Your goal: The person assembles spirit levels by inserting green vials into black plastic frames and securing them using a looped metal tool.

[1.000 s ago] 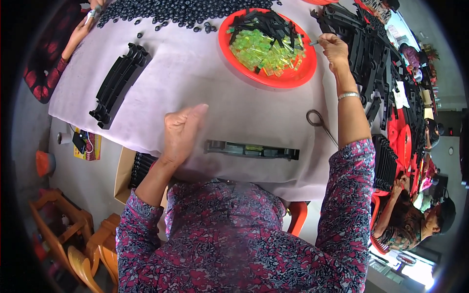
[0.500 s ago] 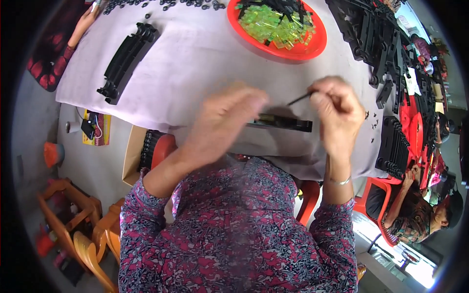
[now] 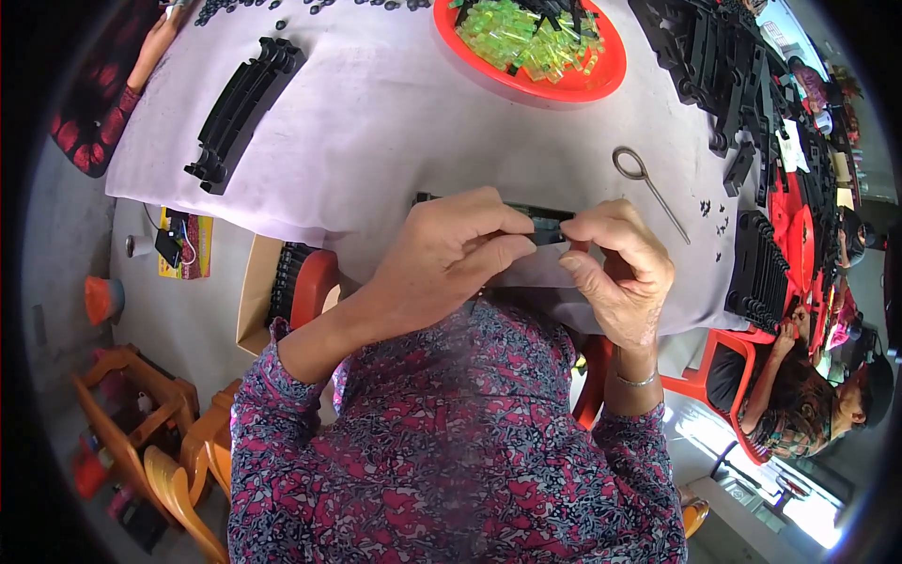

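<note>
My left hand and my right hand meet close to the table's near edge, both pinched. A short dark stretch of thin black strip shows between their fingertips; the fingers cover most of it. Just behind them lies a long narrow black plastic part, its middle hidden by my left hand. To the right of my right hand, a metal pin with a ring handle rests on the cloth.
A red plate at the back holds yellow-green clear pieces and black strips. Another black part lies at the left, with small black beads beyond. Black parts are stacked at right. Other people sit at the table.
My hands have come together; the right moved down and left with its black strip. The ring-handled pin is now uncovered. The black part has shifted left and up.
</note>
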The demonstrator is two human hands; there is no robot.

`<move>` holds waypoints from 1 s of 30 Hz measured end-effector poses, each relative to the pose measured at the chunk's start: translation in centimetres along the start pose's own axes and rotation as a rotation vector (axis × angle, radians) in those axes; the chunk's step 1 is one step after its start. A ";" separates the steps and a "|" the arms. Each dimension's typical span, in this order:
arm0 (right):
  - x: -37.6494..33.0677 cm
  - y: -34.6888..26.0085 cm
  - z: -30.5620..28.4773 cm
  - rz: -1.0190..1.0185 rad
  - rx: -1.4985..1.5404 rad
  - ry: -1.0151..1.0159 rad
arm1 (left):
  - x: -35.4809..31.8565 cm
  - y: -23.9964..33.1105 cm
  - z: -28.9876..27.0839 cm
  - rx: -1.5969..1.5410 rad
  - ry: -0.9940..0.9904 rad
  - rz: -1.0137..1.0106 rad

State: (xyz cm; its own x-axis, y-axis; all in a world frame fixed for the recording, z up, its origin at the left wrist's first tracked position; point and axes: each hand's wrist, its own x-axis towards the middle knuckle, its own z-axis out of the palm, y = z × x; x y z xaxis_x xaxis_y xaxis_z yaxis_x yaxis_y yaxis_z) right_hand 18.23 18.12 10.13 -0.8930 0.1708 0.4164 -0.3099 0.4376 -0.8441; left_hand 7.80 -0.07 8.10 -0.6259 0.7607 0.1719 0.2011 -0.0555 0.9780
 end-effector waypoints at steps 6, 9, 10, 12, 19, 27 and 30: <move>-0.7 0.2 1.0 0.303 0.131 0.101 | 0.5 -1.1 0.3 0.191 0.009 0.227; -0.8 0.6 1.5 0.305 0.021 0.108 | 0.4 -1.5 0.5 0.226 0.047 0.243; -0.9 0.6 1.6 0.309 0.022 0.106 | 0.4 -1.5 0.7 0.225 0.048 0.240; -1.3 0.7 1.9 0.420 0.196 0.231 | 0.4 -1.6 0.9 0.231 0.068 0.202; -2.1 1.0 2.4 0.477 0.273 0.223 | 0.2 -2.1 1.2 0.222 0.082 0.233; -1.9 1.5 1.4 0.534 0.349 0.285 | 0.1 -1.3 1.1 0.274 0.066 0.223; -1.9 2.5 -0.2 0.526 0.344 0.362 | 0.7 -1.4 0.1 0.625 0.074 0.316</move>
State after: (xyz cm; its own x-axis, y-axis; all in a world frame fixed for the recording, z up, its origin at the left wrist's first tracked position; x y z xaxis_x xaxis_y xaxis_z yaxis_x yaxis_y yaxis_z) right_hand 19.22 19.12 7.29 -0.8063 0.5902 -0.0388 -0.0075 -0.0758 -0.9971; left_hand 7.18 0.63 6.89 -0.5110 0.7224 0.4658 0.7633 0.1323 0.6324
